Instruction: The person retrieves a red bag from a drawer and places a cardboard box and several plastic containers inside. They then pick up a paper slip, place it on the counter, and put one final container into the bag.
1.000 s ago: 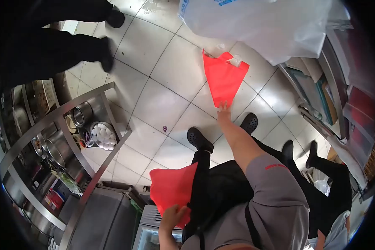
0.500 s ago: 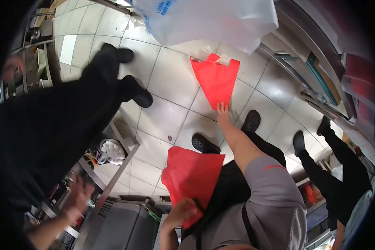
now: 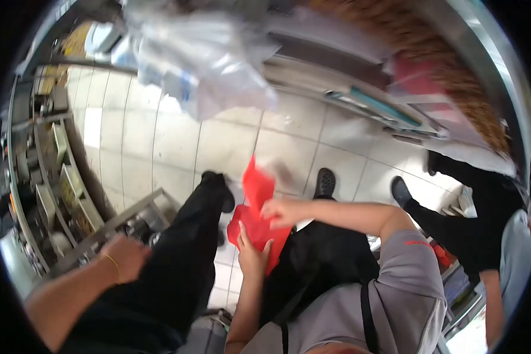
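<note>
My left hand [image 3: 252, 255] is closed on a red bag [image 3: 277, 251] in front of my lap, its thumb on the near face and its fingers along the edge. My right hand [image 3: 282, 212] is closed in a fist on a second red piece [image 3: 257, 184], which looks like another flat bag and sticks up beyond the first. The two red pieces overlap between my hands, so where one stops and the other starts is hard to see.
A co-worker in black trousers [image 3: 177, 253] stands close on my left, a blurred hand [image 3: 127, 259] near. Another person [image 3: 478, 218] stands at right. A translucent plastic bag [image 3: 206, 65] hangs ahead over the tiled floor [image 3: 218, 147]. Shelves [image 3: 71, 171] line the left.
My right hand has lifted its red bag off the floor and brought it to the one in my left hand. My left hand has moved forward. The co-worker on the left has come closer.
</note>
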`<move>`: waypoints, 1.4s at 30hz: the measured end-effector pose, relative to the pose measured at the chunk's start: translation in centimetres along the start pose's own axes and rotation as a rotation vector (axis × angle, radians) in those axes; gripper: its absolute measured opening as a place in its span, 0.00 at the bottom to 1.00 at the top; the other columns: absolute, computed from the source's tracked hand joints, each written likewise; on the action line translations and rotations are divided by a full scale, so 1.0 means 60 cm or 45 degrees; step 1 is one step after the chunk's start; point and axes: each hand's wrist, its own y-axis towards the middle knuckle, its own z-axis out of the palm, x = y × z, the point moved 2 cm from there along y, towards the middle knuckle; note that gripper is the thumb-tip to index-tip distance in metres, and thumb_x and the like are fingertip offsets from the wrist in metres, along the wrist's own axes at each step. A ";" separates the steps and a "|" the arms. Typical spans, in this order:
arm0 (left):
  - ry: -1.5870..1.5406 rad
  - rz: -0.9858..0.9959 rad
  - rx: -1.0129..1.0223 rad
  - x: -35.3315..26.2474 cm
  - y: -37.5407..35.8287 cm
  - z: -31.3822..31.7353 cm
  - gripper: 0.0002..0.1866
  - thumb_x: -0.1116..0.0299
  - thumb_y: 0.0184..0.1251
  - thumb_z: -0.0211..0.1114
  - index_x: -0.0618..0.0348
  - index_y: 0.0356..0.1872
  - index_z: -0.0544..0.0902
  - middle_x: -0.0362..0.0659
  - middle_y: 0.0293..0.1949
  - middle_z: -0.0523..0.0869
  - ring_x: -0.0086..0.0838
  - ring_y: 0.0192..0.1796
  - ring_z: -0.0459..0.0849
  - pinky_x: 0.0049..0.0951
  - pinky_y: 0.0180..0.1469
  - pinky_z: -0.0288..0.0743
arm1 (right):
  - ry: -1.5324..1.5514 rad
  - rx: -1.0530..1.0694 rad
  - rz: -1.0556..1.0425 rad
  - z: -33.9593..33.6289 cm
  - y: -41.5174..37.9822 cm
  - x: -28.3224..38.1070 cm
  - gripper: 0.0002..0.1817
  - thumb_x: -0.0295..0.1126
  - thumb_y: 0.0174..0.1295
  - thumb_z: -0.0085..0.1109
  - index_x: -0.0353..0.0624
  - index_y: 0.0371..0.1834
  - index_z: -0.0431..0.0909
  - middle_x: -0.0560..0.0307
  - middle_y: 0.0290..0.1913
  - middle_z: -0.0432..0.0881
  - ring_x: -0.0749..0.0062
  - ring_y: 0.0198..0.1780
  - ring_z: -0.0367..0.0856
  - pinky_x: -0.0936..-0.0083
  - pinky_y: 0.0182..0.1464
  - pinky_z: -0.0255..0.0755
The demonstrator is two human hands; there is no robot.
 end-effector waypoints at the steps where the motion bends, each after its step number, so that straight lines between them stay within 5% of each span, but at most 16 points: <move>1: -0.012 0.060 -0.003 -0.037 0.008 -0.008 0.26 0.62 0.53 0.65 0.58 0.54 0.70 0.57 0.46 0.75 0.53 0.43 0.77 0.43 0.39 0.74 | 0.088 0.096 -0.071 -0.017 -0.014 0.090 0.09 0.30 0.52 0.61 0.36 0.33 0.79 0.51 0.41 0.79 0.62 0.44 0.77 0.72 0.47 0.69; 4: 0.101 0.169 0.399 -0.110 0.013 -0.028 0.23 0.61 0.54 0.64 0.60 0.50 0.73 0.57 0.47 0.76 0.53 0.45 0.77 0.41 0.39 0.74 | 0.318 0.004 0.122 -0.093 -0.076 0.217 0.09 0.31 0.56 0.58 0.36 0.34 0.80 0.53 0.44 0.79 0.66 0.47 0.77 0.73 0.49 0.69; 6: -0.013 0.020 0.689 -0.146 0.005 -0.046 0.19 0.63 0.56 0.60 0.60 0.48 0.75 0.56 0.44 0.78 0.50 0.44 0.77 0.36 0.40 0.74 | 0.417 -0.800 0.572 -0.178 -0.154 0.177 0.07 0.30 0.58 0.56 0.40 0.36 0.80 0.57 0.45 0.79 0.71 0.48 0.75 0.75 0.51 0.67; 7: 0.001 0.068 0.680 -0.144 0.004 -0.039 0.19 0.63 0.56 0.60 0.60 0.48 0.75 0.56 0.44 0.78 0.50 0.44 0.77 0.36 0.40 0.74 | 0.328 -1.212 0.361 -0.229 -0.218 0.120 0.08 0.30 0.60 0.51 0.41 0.39 0.77 0.58 0.43 0.78 0.71 0.47 0.74 0.73 0.51 0.68; 8: -0.542 -0.192 0.669 -0.115 -0.011 -0.031 0.17 0.65 0.57 0.57 0.60 0.47 0.75 0.56 0.42 0.78 0.49 0.43 0.77 0.34 0.40 0.73 | 1.199 -1.649 -0.015 -0.294 -0.273 0.110 0.10 0.30 0.63 0.44 0.41 0.44 0.71 0.57 0.42 0.76 0.70 0.47 0.73 0.69 0.51 0.68; 9: -1.084 -0.462 0.636 -0.108 -0.026 -0.037 0.15 0.68 0.59 0.55 0.61 0.46 0.76 0.56 0.40 0.78 0.48 0.41 0.77 0.32 0.40 0.72 | 1.258 -1.697 -0.380 -0.364 -0.332 0.097 0.10 0.29 0.65 0.39 0.42 0.46 0.68 0.56 0.40 0.75 0.68 0.45 0.74 0.65 0.52 0.67; 12: -0.780 0.099 0.422 -0.251 -0.064 -0.148 0.11 0.71 0.58 0.53 0.66 0.39 0.77 0.51 0.36 0.79 0.37 0.38 0.79 0.28 0.43 0.70 | 1.462 -2.463 -0.398 -0.478 -0.430 0.111 0.07 0.25 0.61 0.41 0.40 0.39 0.70 0.56 0.36 0.77 0.66 0.40 0.75 0.66 0.49 0.70; 13: -0.353 0.477 0.209 -0.280 -0.072 -0.171 0.10 0.72 0.57 0.54 0.68 0.37 0.77 0.48 0.34 0.80 0.33 0.38 0.79 0.26 0.43 0.70 | 1.461 -2.460 -0.428 -0.503 -0.450 0.085 0.07 0.25 0.61 0.41 0.40 0.39 0.70 0.56 0.36 0.77 0.66 0.40 0.75 0.66 0.49 0.70; 19: -0.691 0.586 0.243 -0.316 -0.105 -0.214 0.08 0.77 0.53 0.52 0.66 0.33 0.77 0.44 0.27 0.79 0.27 0.33 0.77 0.26 0.39 0.70 | 1.253 -2.098 -0.363 -0.447 -0.442 0.093 0.10 0.37 0.65 0.44 0.48 0.44 0.71 0.58 0.34 0.79 0.68 0.35 0.77 0.68 0.36 0.74; 29: -0.188 0.749 0.371 -0.385 -0.105 -0.332 0.14 0.63 0.55 0.65 0.64 0.23 0.74 0.44 0.19 0.75 0.23 0.24 0.70 0.26 0.29 0.67 | 1.722 -2.560 -0.171 -0.128 -0.468 0.068 0.09 0.39 0.60 0.48 0.46 0.37 0.70 0.54 0.27 0.73 0.64 0.33 0.77 0.58 0.41 0.75; 30: -0.246 0.779 0.394 -0.391 -0.100 -0.338 0.14 0.63 0.57 0.64 0.65 0.24 0.75 0.51 0.21 0.74 0.36 0.24 0.72 0.29 0.30 0.67 | 1.707 -2.564 -0.200 -0.132 -0.470 0.086 0.09 0.39 0.60 0.48 0.46 0.37 0.70 0.54 0.27 0.73 0.64 0.33 0.77 0.58 0.41 0.75; 32: -0.319 0.873 0.413 -0.407 -0.096 -0.359 0.13 0.64 0.57 0.63 0.65 0.25 0.75 0.50 0.22 0.74 0.37 0.24 0.72 0.30 0.30 0.67 | 1.423 -2.180 0.635 -0.102 -0.461 0.133 0.12 0.40 0.60 0.49 0.44 0.35 0.74 0.56 0.26 0.74 0.65 0.33 0.78 0.64 0.38 0.76; 33: -0.400 0.956 0.428 -0.419 -0.091 -0.368 0.13 0.64 0.58 0.62 0.65 0.25 0.75 0.50 0.22 0.74 0.37 0.24 0.72 0.30 0.30 0.67 | 1.424 -2.198 0.612 -0.095 -0.455 0.159 0.12 0.40 0.60 0.49 0.44 0.35 0.74 0.56 0.26 0.74 0.65 0.33 0.78 0.64 0.38 0.76; 35: -0.398 1.018 0.471 -0.419 -0.076 -0.368 0.12 0.65 0.57 0.62 0.65 0.25 0.75 0.50 0.23 0.74 0.38 0.24 0.73 0.31 0.30 0.67 | 0.695 -1.164 1.226 -0.081 -0.426 0.220 0.17 0.45 0.59 0.52 0.41 0.34 0.75 0.54 0.33 0.77 0.67 0.38 0.77 0.65 0.34 0.74; 37: -0.399 1.081 0.498 -0.432 -0.066 -0.375 0.12 0.65 0.57 0.61 0.66 0.26 0.75 0.50 0.23 0.75 0.38 0.25 0.73 0.31 0.30 0.67 | 0.290 -0.642 1.336 -0.068 -0.380 0.299 0.18 0.48 0.57 0.56 0.44 0.36 0.79 0.57 0.32 0.79 0.70 0.35 0.77 0.76 0.39 0.73; 42: -0.240 1.465 0.667 -0.492 -0.088 -0.383 0.09 0.67 0.53 0.62 0.64 0.26 0.76 0.49 0.23 0.75 0.38 0.24 0.75 0.31 0.30 0.68 | 0.172 -1.508 0.119 -0.041 -0.236 0.602 0.20 0.46 0.51 0.65 0.40 0.36 0.77 0.57 0.32 0.77 0.71 0.39 0.74 0.71 0.44 0.68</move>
